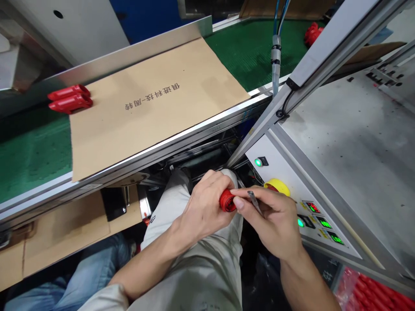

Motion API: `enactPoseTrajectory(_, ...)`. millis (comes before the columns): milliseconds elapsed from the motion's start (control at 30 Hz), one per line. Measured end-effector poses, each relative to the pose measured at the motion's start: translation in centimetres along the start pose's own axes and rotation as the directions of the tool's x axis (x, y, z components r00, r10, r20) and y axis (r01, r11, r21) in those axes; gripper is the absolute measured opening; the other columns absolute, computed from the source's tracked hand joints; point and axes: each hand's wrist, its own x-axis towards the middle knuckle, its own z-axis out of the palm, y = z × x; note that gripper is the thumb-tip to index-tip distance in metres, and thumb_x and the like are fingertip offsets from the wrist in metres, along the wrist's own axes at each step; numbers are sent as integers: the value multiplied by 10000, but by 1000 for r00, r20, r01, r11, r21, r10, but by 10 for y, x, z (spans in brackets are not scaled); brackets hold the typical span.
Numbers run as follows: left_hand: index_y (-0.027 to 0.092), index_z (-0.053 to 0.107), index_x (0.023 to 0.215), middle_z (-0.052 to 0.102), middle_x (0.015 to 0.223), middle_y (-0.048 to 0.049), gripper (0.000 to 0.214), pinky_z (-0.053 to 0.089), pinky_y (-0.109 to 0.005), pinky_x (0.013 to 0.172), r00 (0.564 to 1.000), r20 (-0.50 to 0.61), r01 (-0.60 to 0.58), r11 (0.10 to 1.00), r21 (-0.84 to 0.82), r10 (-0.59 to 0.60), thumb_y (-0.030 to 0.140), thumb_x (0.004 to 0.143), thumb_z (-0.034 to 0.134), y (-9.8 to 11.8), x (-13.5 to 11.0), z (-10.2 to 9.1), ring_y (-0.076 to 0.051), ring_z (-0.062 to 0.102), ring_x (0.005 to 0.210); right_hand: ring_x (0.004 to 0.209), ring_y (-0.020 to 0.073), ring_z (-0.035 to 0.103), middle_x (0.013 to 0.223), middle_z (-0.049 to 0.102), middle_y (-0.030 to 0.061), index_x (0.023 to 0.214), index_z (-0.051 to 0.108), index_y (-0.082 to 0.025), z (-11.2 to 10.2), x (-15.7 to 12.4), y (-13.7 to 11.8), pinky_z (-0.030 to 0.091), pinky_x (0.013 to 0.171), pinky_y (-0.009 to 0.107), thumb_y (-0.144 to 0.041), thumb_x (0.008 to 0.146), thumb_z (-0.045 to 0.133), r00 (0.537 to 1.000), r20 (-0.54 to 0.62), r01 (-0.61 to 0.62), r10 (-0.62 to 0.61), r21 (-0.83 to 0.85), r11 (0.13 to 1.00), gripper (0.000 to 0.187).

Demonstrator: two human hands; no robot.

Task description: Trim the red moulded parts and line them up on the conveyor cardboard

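My left hand [205, 201] is wrapped round a red plastic cylindrical part [227, 201], its open end facing my right hand. Most of the part's body is hidden inside the left fist. My right hand [279, 220] has thumb and forefinger closed together at the rim of that open end. A thin grey metal tool [253, 199] sticks up from between the right fingers; its lower end is hidden in the hand, so its kind is unclear. Both hands are above my lap, close together and touching the same part.
Two red parts [71, 98] lie at the left end of a cardboard sheet [155, 103] on the green conveyor belt [240, 52]. A control panel [279, 166] with lit buttons is on the right. Red parts in a bag [372, 289] lie below. A person's jeans [87, 268] show lower left.
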Motion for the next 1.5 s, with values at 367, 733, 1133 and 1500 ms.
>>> enactPoseTrajectory(367,228,503,868,576,857,-31,126,401,-381,724,998,-53,31,995,95,-26,189,939,599,-3,4,7,-216,470,816,674,79,662,858,784,-55,1014,818,-260,19,7,11,517,631,197,-114,925,726,974,-188,119,-123,-32,992,194)
enactPoseTrajectory(733,253,538,904,613,828,18,179,414,-371,709,993,-45,118,986,121,-114,184,843,691,-4,1,7,-201,557,790,950,205,722,1038,779,42,1401,724,-237,-9,-7,16,600,898,393,-37,895,708,935,-112,253,-336,-452,855,545)
enactPoseTrajectory(1133,247,518,899,630,851,14,161,437,-370,710,998,-30,61,992,114,-58,192,872,667,0,-2,6,-196,542,779,849,213,676,1043,785,77,1519,646,-201,-13,-6,30,579,824,409,-25,898,773,873,3,403,-488,-567,718,657)
enactPoseTrajectory(1500,251,512,884,627,851,19,148,429,-377,735,993,38,109,986,123,-115,226,898,658,-2,1,8,-198,549,796,853,186,746,1036,822,67,1408,749,-223,-17,-10,34,605,806,337,-85,964,757,941,5,308,-338,-427,850,465)
